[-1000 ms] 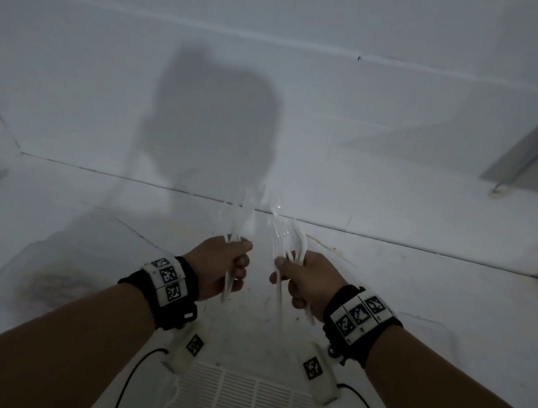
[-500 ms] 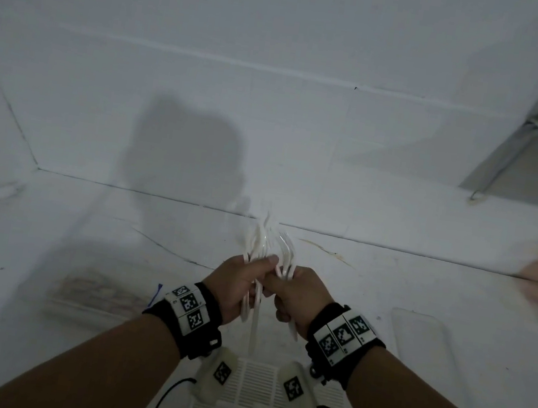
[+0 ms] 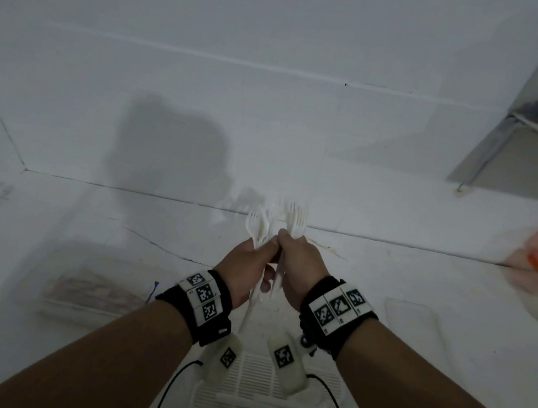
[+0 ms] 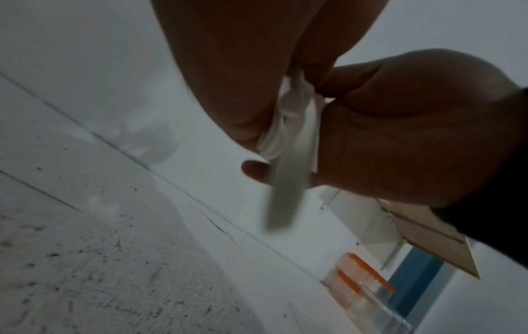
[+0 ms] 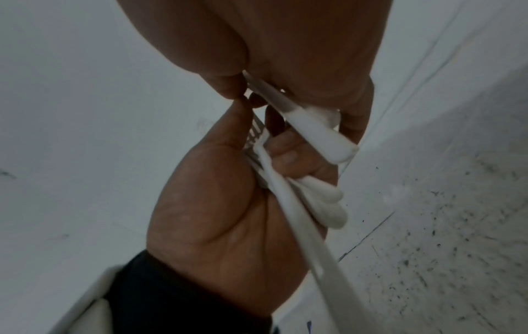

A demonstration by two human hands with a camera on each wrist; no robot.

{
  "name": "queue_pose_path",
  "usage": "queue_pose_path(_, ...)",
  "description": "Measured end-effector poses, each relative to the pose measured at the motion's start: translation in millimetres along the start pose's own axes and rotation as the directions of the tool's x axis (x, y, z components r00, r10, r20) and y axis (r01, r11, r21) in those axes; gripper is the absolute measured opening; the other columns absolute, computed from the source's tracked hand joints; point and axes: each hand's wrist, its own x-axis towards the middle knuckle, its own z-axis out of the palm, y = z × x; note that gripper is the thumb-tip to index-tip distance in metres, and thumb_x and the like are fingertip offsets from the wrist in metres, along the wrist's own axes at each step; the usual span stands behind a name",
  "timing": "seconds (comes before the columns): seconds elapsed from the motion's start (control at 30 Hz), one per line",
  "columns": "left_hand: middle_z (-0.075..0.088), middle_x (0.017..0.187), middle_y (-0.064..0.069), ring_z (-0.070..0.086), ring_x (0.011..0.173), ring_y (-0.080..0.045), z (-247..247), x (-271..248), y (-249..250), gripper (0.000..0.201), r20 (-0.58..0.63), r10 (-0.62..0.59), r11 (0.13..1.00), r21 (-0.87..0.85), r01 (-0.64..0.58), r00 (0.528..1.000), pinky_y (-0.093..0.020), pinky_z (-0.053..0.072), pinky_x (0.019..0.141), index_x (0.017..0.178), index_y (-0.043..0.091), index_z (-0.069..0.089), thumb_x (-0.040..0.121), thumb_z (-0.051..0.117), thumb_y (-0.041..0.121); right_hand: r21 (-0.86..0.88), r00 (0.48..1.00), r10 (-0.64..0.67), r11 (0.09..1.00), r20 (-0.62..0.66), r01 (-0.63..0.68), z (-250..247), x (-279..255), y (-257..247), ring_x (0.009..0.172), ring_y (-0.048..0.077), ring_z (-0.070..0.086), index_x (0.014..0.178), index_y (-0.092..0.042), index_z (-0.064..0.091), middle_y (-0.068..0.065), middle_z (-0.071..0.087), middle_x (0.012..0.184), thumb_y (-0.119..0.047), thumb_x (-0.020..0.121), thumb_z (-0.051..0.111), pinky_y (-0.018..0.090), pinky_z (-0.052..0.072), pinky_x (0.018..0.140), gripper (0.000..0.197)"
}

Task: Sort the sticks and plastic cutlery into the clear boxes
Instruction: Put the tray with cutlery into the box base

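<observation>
Both hands, left hand and right hand, grip white plastic forks unboxed; more cutlery waits in basket.

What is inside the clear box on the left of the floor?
The clear box holds a layer of pale, brownish stick-like pieces; blur and dim light hide their count. Its near end lies behind the left hand's forearm. No white cutlery shows inside.
</observation>
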Motion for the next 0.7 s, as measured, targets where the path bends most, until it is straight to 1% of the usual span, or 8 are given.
queue_pose_path(0.07, 0.061, 0.069, -0.006, 0.047, 0.056, -0.017, 2.6, 3.8, 0.3, 0.016, 0.032, 0.014, 0.999, 0.048, -0.015, 0.999, -0.029, 0.035, 0.049, 0.091, 0.014, 0.071, 0.093, 0.057, 0.021, -0.009, 0.999, 0.028, 1.000, -0.024, -0.028, -4.2, 6.2, 0.9, 0.069, 0.036, 0.065, 0.108, -0.001, 0.063, 0.024, 0.071, 0.096, -0.060, 0.076, 0.057, 0.051, 0.053, 0.062, 0.067)
queue_pose_path(0.13, 0.056, 0.066, -0.007, 0.046, 0.058, -0.017, 2.5, 8.1, -2.7, 0.014, 0.082, 0.020, 0.989, 0.144, -0.032, 0.996, -0.028, 0.033, 0.049, 0.085, 0.015, 0.070, 0.083, 0.056, 0.014, -0.040, 1.000, 0.017, 0.999, -0.023, -0.018, -10.9, 9.6, 3.2, 0.076, 0.035, 0.070, 0.113, -0.001, 0.064, 0.022, 0.071, 0.097, -0.059, 0.084, 0.054, 0.044, 0.058, 0.063, 0.066)
queue_pose_path(0.27, 0.047, 0.066, -0.009, 0.044, 0.057, -0.019, -2.5, 17.9, -9.7, 0.009, 0.057, 0.006, 0.950, 0.312, -0.024, 0.998, -0.026, 0.032, 0.049, 0.087, 0.005, 0.069, 0.080, 0.067, 0.011, -0.026, 0.993, -0.001, 1.000, 0.116, 0.004, -21.0, 4.5, 9.0, 0.101, 0.017, 0.069, 0.125, -0.004, 0.065, 0.007, 0.071, 0.115, -0.040, 0.096, 0.053, 0.029, 0.052, 0.091, 0.047)
queue_pose_path(0.33, 0.050, 0.060, -0.004, 0.047, 0.053, -0.017, -7.9, 23.0, -13.1, 0.013, 0.018, 0.008, 0.918, 0.397, -0.015, 1.000, -0.024, 0.035, 0.049, 0.084, 0.001, 0.067, 0.081, 0.068, 0.013, -0.028, 0.980, -0.017, 0.999, 0.197, 0.023, -27.8, -0.1, 9.1, 0.092, 0.015, 0.063, 0.115, 0.002, 0.064, 0.008, 0.066, 0.107, -0.029, 0.091, 0.057, 0.025, 0.049, 0.085, 0.040)
queue_pose_path(0.43, 0.052, 0.063, 0.001, 0.050, 0.059, -0.015, -12.0, 29.5, -18.1, 0.017, 0.050, -0.012, 0.883, 0.470, -0.013, 0.999, -0.028, 0.039, 0.061, 0.069, 0.014, 0.060, 0.082, 0.067, 0.023, -0.113, 0.992, -0.009, 0.993, 0.122, 0.023, -42.4, 6.6, 10.8, 0.109, 0.017, 0.060, 0.121, -0.006, 0.056, 0.007, 0.063, 0.122, -0.045, 0.071, 0.068, 0.041, 0.046, 0.095, 0.065)
queue_pose_path(0.5, 0.053, 0.065, -0.001, 0.051, 0.062, -0.018, -10.9, 33.4, -21.2, 0.020, 0.059, -0.062, 0.858, 0.514, 0.022, 0.996, -0.032, 0.040, 0.065, 0.067, 0.017, 0.059, 0.080, 0.067, 0.030, -0.005, 0.998, 0.010, 1.000, 0.066, -0.010, -51.5, 12.6, 12.2, 0.119, 0.018, 0.058, 0.137, -0.030, 0.043, 0.002, 0.057, 0.132, -0.052, 0.068, 0.079, 0.053, 0.047, 0.102, 0.080)
queue_pose_path(0.57, 0.055, 0.066, -0.005, 0.053, 0.064, -0.020, -7.9, 39.9, -25.2, 0.020, 0.064, -0.133, 0.851, 0.519, 0.080, 0.989, -0.035, 0.043, 0.065, 0.068, 0.015, 0.062, 0.078, 0.069, 0.031, 0.101, 0.995, -0.030, 0.995, 0.095, 0.021, -56.2, 20.6, 14.8, 0.118, 0.021, 0.062, 0.142, -0.047, 0.033, 0.002, 0.059, 0.132, -0.043, 0.068, 0.087, 0.055, 0.052, 0.098, 0.091)
queue_pose_path(0.7, 0.066, 0.082, -0.012, 0.061, 0.073, -0.022, 6.1, 49.7, -29.4, 0.023, 0.084, -0.256, 0.912, 0.351, 0.212, 0.963, -0.036, 0.056, 0.070, 0.104, 0.010, 0.070, 0.083, 0.068, 0.019, 0.071, 0.994, -0.064, 0.996, 0.088, 0.057, -49.9, 28.0, 18.4, 0.103, 0.026, 0.073, 0.132, -0.023, 0.049, 0.012, 0.069, 0.121, -0.030, 0.076, 0.086, 0.054, 0.060, 0.086, 0.067)
